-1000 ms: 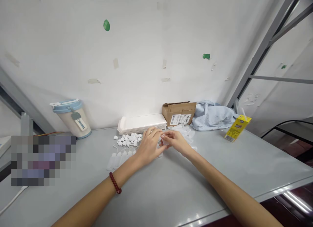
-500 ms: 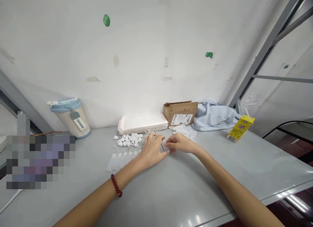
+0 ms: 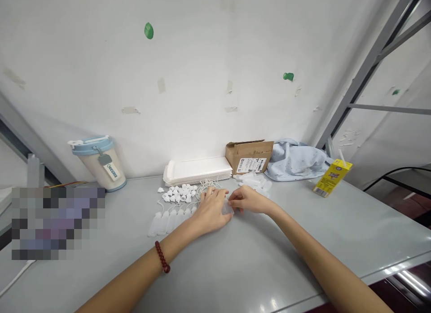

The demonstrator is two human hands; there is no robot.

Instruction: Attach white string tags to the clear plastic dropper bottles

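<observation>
A small translucent plastic bottle (image 3: 228,208) lies on the table between my hands. My right hand (image 3: 248,200) pinches its right side with thumb and fingertips. My left hand (image 3: 213,209), palm down, has its fingers stretched forward over the table and its thumb apart, close to the bottle's left side. To the left, several similar bottles (image 3: 164,223) lie in a row with cords at their tops, partly hidden by my left hand and forearm. Behind them are a pile of small white caps (image 3: 178,194) and a bundle of white cord (image 3: 205,186).
Loose translucent bottles (image 3: 254,182) lie behind my right hand. A stack of white trays (image 3: 198,168), a cardboard box (image 3: 251,156) and pale blue cloth (image 3: 296,160) line the wall. A tumbler (image 3: 101,162) stands left, a yellow drink carton (image 3: 332,178) right.
My hands stay nearly in place around the bottle, with slight finger shifts; more of the bottle shows between them. The whole view has shifted slightly.
</observation>
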